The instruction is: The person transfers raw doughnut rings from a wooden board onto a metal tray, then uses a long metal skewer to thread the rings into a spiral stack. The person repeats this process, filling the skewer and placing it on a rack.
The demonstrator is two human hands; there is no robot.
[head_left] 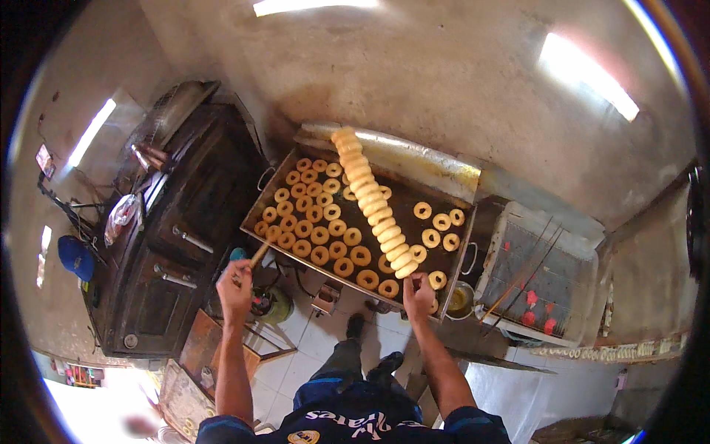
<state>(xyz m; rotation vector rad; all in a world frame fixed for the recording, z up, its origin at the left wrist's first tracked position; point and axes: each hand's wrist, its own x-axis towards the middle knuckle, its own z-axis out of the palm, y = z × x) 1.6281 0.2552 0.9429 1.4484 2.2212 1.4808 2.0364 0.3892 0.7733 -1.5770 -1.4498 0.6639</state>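
A wide rectangular metal frying pan (347, 280) lies in front of me, with many golden ring doughnuts (319, 235) in dark oil, most of them on its left side. Slanting across it is a long row of doughnuts (376, 211), stacked close together; whatever runs through them is hidden. My right hand (418, 297) is closed at the near end of this row, by the pan's front right. Beyond the pan's front left edge, my left hand (235, 291) grips a thin wooden stick (260, 254), whose tip reaches the doughnuts at that edge.
At the right, a tray with a wire rack (510, 251) holds two long sticks (521, 275) and several pinkish-red pieces (531, 298). A pot of yellowish liquid (460, 300) stands beside the pan. Left are a dark oven cabinet (196, 207) and a green gas cylinder (275, 305).
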